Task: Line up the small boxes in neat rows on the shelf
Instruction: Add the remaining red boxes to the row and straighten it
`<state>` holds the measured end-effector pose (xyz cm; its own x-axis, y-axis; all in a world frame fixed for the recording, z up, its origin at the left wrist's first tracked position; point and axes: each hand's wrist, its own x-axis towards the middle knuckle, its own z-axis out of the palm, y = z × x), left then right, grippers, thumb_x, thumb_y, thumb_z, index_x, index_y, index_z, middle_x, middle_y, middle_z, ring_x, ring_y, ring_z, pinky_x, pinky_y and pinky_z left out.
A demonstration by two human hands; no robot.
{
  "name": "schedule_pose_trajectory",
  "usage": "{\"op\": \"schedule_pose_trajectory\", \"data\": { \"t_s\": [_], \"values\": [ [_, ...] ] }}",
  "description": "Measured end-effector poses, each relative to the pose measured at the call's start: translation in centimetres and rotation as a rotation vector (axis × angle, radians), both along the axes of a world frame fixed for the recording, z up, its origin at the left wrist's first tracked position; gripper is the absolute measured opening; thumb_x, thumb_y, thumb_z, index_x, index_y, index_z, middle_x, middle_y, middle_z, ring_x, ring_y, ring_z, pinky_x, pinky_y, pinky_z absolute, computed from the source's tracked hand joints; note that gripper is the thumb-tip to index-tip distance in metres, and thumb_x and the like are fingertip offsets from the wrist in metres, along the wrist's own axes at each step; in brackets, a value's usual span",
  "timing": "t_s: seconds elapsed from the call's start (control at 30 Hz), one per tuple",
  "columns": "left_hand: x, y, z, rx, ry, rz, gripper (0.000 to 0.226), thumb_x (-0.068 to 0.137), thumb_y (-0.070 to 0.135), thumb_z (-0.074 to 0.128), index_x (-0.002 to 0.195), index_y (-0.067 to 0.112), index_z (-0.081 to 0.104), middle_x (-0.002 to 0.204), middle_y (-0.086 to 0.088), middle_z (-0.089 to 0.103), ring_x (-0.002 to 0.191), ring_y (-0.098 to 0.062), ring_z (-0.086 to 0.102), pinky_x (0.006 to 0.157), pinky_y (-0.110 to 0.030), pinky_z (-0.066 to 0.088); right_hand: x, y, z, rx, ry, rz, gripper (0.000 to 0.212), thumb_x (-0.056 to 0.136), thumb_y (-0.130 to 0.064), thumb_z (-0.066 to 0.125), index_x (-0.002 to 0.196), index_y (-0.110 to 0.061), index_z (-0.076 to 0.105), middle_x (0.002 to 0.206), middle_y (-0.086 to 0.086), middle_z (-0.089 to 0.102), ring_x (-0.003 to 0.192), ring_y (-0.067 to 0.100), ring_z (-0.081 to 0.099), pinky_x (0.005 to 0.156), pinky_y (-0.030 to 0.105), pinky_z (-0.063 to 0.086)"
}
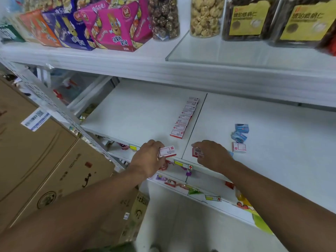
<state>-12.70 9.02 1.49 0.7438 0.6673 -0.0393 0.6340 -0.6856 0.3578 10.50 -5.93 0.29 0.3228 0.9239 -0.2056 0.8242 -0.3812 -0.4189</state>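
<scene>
Holding one red box in the left fingers and pinching another in the right fingers, with one row built beyond them; three loose boxes wait right of the right fingers on the shelf, task partway.

pink box: big Chinese words on the front, too blurry to read for sure
dark jar: yellow label with Chinese words, blurred
next dark jar: the same kind of yellow label
shelf tags: a red up arrow, just below the fingertips
small boxes: print too small to read
carton: white sticker with a code square, not readable
</scene>
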Motion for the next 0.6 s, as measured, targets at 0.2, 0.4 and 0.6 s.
{"op": "schedule_pose_trajectory", "data": {
  "t_s": [0.2, 0.4, 0.6],
  "values": [
    [0.5, 3.5, -1.2, 0.006, -0.015, -0.047, 0.039, 0.095, 0.035, 0.072, 0.131, 0.025, 0.062, 0.117, 0.003, 0.059, 0.107, -0.017, 0.058, 0.084, -0.037, 0.059, -0.2, 0.7, -0.4, -0.072, -0.052, -0.005, 0.062, 0.092, -0.021, 0.064, 0.151, -0.032, 0.051, 0.132, 0.002, 0.061, 0.124, 0.025, 0.057, 0.098, 0.034, 0.048],
    [2.7, 8.1, -3.1, -0.071, -0.115, -0.163, 0.042, 0.092, 0.037, 0.077, 0.13, 0.031, 0.061, 0.124, 0.011, 0.063, 0.101, -0.009, 0.062, 0.083, -0.033, 0.063, -2.1, 2.1, -1.3, -0.075, -0.09, -0.138, 0.061, 0.089, -0.023, 0.065, 0.148, -0.033, 0.054, 0.132, 0.001, 0.063, 0.121, 0.025, 0.061, 0.098, 0.037, 0.053],
    [3.8, 11.2, -7.0, -0.161, -0.074, -0.221, 0.045, 0.091, 0.038, 0.078, 0.134, 0.032, 0.064, 0.124, 0.011, 0.062, 0.105, -0.014, 0.062, 0.087, -0.032, 0.059, -4.9, 3.6, -2.7, -0.075, -0.127, -0.169, 0.048, 0.09, -0.025, 0.065, 0.138, -0.032, 0.06, 0.12, 0.001, 0.066, 0.109, 0.024, 0.064, 0.087, 0.037, 0.057]
  ]
}}
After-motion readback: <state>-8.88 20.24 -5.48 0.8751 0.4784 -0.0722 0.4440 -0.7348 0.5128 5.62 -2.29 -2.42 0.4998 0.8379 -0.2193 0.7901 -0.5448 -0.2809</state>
